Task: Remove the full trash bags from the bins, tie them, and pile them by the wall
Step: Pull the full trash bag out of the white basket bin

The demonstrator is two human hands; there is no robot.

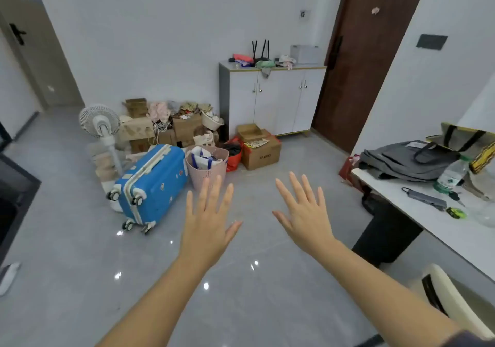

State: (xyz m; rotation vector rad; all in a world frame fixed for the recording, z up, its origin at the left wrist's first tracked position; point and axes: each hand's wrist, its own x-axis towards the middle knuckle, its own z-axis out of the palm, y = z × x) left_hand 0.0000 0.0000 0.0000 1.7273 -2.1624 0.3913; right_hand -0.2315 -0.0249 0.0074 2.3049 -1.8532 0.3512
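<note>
Both hands, the left hand [207,220] and the right hand [305,212], are stretched out flat over the grey floor [241,306], fingers spread, grasping nothing. One pink bin [207,165] stands just beyond the left hand's fingertips, its full trash bag [205,157] inside. Touching the bin's left side lies one blue suitcase [152,183]; to the bin's right sit one red bag [233,153] and one cardboard box [261,151]. One black bin [385,236] stands under the surface [428,223], well right of the pink bin.
</note>
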